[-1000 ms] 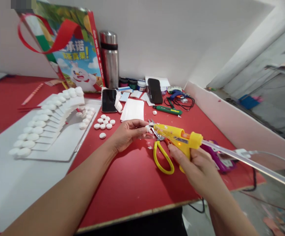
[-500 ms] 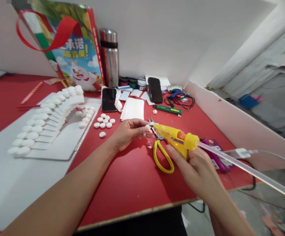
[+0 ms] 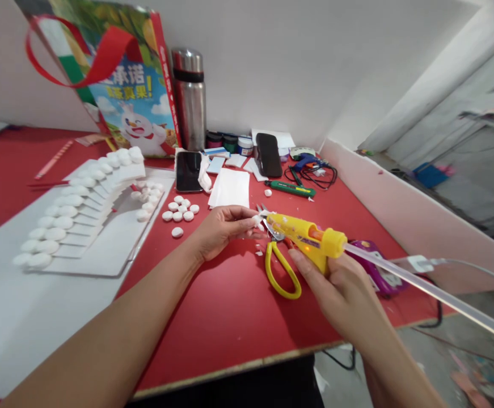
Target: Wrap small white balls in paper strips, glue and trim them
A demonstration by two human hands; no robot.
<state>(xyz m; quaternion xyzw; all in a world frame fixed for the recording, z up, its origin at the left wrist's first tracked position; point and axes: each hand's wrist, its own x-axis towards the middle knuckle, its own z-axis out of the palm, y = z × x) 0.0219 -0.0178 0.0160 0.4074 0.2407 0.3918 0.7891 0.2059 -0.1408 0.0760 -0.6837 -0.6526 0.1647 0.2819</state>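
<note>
My right hand [image 3: 332,277] grips a yellow hot glue gun [image 3: 298,229], its nozzle pointing left and a long clear glue stick [image 3: 400,275] sticking out behind. Between the fingertips of my left hand [image 3: 225,229] is a small white piece [image 3: 258,221], close against the nozzle; its exact shape is partly hidden. Yellow-handled scissors [image 3: 283,272] lie under the glue gun, blades pointing away from me. Left of my left hand lies a group of white rounded pieces [image 3: 182,208]. A curved fan of white cards [image 3: 89,218] tipped with similar white pieces rests on a white board [image 3: 102,266].
At the back stand a printed bag [image 3: 140,107] and a steel flask [image 3: 190,102]. Two phones [image 3: 188,171], paper sheets [image 3: 231,188], paint jars [image 3: 245,147] and a green cutter [image 3: 291,188] lie ahead. Right are a purple object [image 3: 374,266] and a cable. The red table's front edge [image 3: 238,365] is near.
Almost nothing differs. The view has shifted very slightly, and both hands keep the same hold with the nozzle at the white piece.
</note>
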